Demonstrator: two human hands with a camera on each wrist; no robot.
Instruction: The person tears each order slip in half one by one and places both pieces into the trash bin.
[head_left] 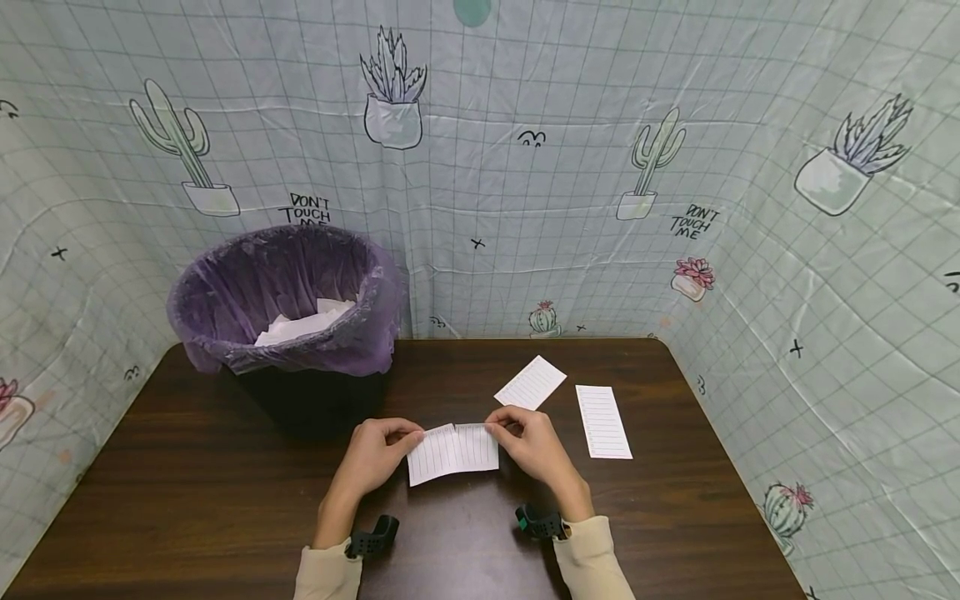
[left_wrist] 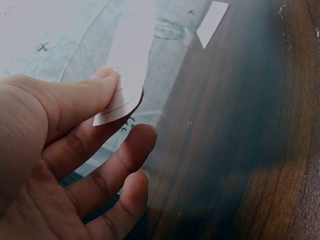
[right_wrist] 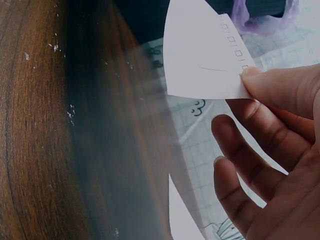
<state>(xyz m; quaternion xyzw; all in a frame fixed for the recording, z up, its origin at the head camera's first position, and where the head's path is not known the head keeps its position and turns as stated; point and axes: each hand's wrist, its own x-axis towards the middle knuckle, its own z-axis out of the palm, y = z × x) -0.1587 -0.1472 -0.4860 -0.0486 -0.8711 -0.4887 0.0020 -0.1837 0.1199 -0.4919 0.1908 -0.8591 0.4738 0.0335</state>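
A white lined sheet of paper (head_left: 453, 457) is held up sideways over the table between both hands, with a small notch or tear at the middle of its top edge. My left hand (head_left: 377, 454) pinches its left end between thumb and index finger; the other fingers curl loosely below, as the left wrist view shows. At the opposite end, my right hand (head_left: 534, 443) pinches the sheet the same way. In the right wrist view, small printed boxes run along the edge of the paper (right_wrist: 200, 60) near the thumb.
Two more lined sheets lie on the dark wooden table beyond my right hand, one tilted (head_left: 531, 383) and one farther right (head_left: 603, 422). A black bin with a purple liner (head_left: 360, 333) stands at the back left, with white paper pieces (head_left: 307, 323) inside. A patterned curtain (head_left: 480, 167) surrounds the table.
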